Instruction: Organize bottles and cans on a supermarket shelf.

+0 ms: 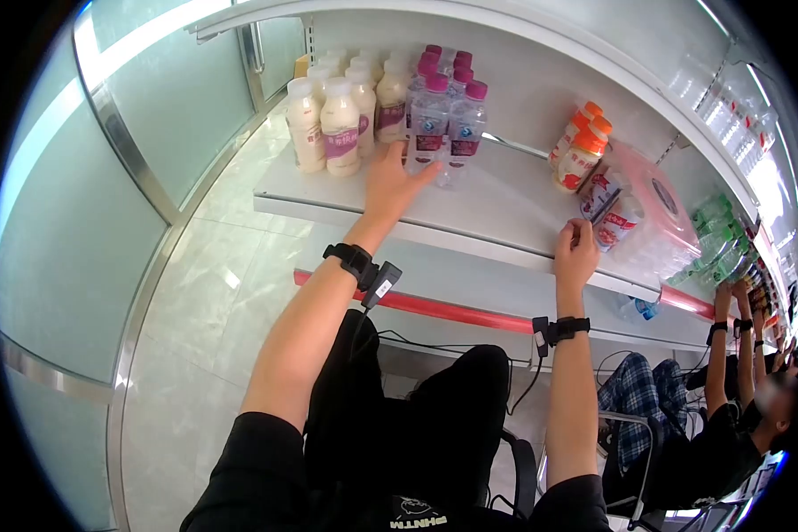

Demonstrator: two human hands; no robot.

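My left hand (394, 183) is at the shelf's front edge with thumb and fingers apart, right at the base of the front clear water bottle (431, 124) with a pink cap. A second such bottle (466, 124) stands beside it, with several more behind. Just left of the hand are white-capped milk drink bottles (340, 129) in rows. My right hand (576, 254) rests at the shelf edge with its fingers curled closed; I cannot tell what is in them. Close to those fingertips are red-and-white cans (619, 223), and a thin dark strip shows between them.
Orange-capped bottles (580, 155) stand behind the cans. A pink plastic-wrapped pack (652, 208) sits to their right, then green bottles (718, 239). An upper shelf (541, 40) overhangs. Cables from my wristbands hang down. On the right, another person (718, 452) sits with arms at the shelves.
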